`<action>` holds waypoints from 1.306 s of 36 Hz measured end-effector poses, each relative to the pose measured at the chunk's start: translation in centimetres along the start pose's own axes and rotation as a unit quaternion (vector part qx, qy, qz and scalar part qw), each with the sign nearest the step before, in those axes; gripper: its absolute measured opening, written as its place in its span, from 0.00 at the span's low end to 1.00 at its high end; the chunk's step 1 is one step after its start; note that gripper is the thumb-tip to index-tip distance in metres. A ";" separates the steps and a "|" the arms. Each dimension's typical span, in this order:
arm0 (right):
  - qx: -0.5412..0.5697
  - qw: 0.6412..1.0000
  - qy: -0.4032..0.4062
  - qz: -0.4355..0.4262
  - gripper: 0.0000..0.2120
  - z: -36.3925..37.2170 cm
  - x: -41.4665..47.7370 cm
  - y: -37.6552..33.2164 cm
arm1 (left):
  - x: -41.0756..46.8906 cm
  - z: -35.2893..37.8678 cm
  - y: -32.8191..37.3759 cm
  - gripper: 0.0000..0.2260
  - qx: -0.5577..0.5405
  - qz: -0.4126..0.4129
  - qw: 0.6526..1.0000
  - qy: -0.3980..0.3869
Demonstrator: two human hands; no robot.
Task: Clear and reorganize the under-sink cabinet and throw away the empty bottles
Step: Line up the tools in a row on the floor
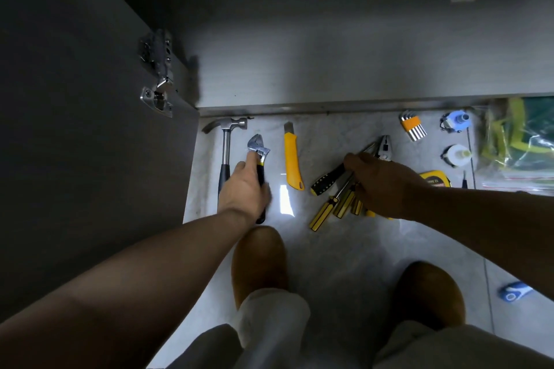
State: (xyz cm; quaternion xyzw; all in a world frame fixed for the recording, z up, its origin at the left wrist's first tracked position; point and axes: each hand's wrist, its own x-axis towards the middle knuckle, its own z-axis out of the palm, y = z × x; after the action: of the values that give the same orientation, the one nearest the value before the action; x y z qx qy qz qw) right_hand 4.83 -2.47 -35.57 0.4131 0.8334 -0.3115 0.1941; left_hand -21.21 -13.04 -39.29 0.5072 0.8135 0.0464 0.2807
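Note:
On the pale floor in front of the open cabinet [329, 69] lies a row of tools. My left hand [245, 186] rests on an adjustable wrench [258, 147] with a black handle, fingers along it. A hammer [225, 141] lies just left of it, and a yellow utility knife [292, 162] just right. My right hand [380, 183] grips a bunch of several yellow-and-black screwdrivers [332, 198], with pliers [384, 147] at its fingertips.
The cabinet door [75, 99] stands open at the left with its hinge [157, 75]. Hex keys [412, 126], two tape rolls [455, 138], a tape measure [436, 178] and a plastic bag [518, 144] lie at the right. My brown shoes [260, 260] stand below the tools.

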 end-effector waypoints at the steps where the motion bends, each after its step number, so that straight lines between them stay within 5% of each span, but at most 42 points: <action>1: -0.011 1.000 0.017 0.021 0.25 0.1 -0.2 0.0 | 0.1 -0.1 -0.1 0.20 -0.003 -0.001 1.000 0.002; 7: 0.020 0.975 0.067 0.210 0.28 1.6 -0.9 0.9 | 0.6 -1.0 -0.7 0.17 0.008 -0.022 1.000 0.020; 16: 0.107 0.940 0.072 0.317 0.30 3.8 0.9 3.1 | 0.6 -0.8 -0.2 0.17 0.050 0.001 0.997 0.063; 21: 0.167 0.911 0.049 0.374 0.37 3.2 1.3 2.9 | 0.6 -0.2 2.8 0.27 -0.050 0.071 0.996 -0.027; 26: 0.116 0.930 -0.015 0.347 0.26 1.4 0.9 2.4 | 1.0 1.0 5.6 0.42 -0.048 0.040 0.994 -0.085; 37: 0.221 0.941 0.014 0.257 0.22 -1.4 -0.4 2.4 | 0.3 3.1 7.9 0.38 -0.070 0.139 0.977 -0.143; 43: 0.272 0.937 0.029 0.215 0.25 -1.3 0.0 -0.2 | -0.1 3.4 10.7 0.20 -0.201 0.207 0.935 -0.207; 47: 0.284 0.938 0.016 0.200 0.26 -0.9 0.6 -1.8 | -0.2 3.0 10.6 0.11 -0.259 0.100 0.941 -0.195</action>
State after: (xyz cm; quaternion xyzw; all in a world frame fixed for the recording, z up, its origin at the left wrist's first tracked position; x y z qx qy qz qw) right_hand 2.97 -2.35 -34.63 0.6143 0.6135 -0.4831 0.1133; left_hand -11.16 -8.74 -37.92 0.4948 0.6474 0.1835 0.5498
